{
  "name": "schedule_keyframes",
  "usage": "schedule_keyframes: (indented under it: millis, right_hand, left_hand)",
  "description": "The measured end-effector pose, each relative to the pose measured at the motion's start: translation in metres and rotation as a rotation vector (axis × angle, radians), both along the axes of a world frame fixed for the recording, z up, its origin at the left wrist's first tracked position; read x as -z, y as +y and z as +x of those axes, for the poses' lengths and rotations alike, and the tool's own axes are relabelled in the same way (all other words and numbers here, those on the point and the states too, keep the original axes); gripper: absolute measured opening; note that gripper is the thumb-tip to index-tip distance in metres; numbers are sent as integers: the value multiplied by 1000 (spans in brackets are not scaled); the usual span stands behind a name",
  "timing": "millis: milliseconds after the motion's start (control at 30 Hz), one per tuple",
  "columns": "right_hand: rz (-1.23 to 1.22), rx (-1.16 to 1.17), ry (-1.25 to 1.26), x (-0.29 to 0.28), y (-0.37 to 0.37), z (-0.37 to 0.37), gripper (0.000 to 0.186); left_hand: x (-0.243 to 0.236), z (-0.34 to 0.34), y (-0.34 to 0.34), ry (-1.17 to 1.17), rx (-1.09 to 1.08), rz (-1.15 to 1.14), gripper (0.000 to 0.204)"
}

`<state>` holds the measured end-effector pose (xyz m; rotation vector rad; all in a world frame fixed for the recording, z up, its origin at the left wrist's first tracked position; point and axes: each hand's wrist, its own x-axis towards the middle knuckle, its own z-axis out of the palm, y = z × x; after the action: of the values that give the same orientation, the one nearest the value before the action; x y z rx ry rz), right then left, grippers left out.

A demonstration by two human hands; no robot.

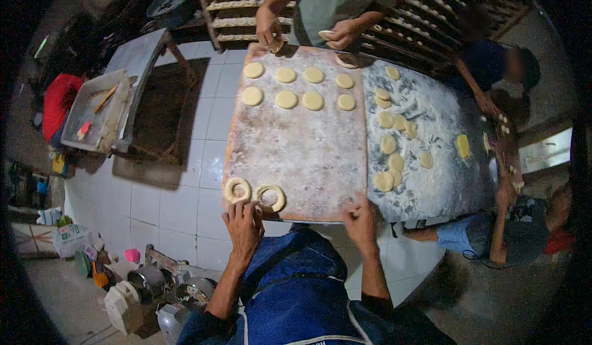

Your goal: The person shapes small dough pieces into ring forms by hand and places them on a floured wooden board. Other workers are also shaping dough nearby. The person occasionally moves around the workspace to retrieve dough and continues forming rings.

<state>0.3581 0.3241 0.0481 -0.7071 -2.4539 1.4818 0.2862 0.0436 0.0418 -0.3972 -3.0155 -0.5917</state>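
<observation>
Two dough rings (pixel 273 188) lie side by side at the near left corner of a flour-dusted wooden board (pixel 296 151). The left hand (pixel 245 218) is just below them at the board's edge, its fingers bent; I cannot tell whether they pinch any dough. The right hand (pixel 361 218) is at the near right edge, too blurred to show whether its grip is wide, narrow or holding something. Toward the far side, flat dough discs (pixel 313 100) sit in two rows. To the right, a dark tabletop (pixel 441 184) is thickly streaked with flour, with loose dough pieces (pixel 387 144) scattered or overlapping on it. Across the board, a person in a grey-green shirt (pixel 320 12) holds a pale piece of dough, and behind stand racks (pixel 237 4) with loaded shelves. Other people are at the right. White tiles (pixel 148 212) cover the floor; at left, a pale tray (pixel 92 126) holds a wooden stick (pixel 106 98), and metal pots (pixel 148 279) crowd the lower left.
</observation>
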Motion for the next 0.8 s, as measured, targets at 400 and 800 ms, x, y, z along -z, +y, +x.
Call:
schedule_keyframes:
  millis: [400, 800]
  right_hand:
    - [914, -182, -68, 23, 152, -31, 30]
    - [-1, 28, -96, 11, 159, 14, 36]
  left_hand:
    - [0, 29, 49, 72, 217, 29, 48]
    - [6, 39, 125, -7, 375, 326, 27]
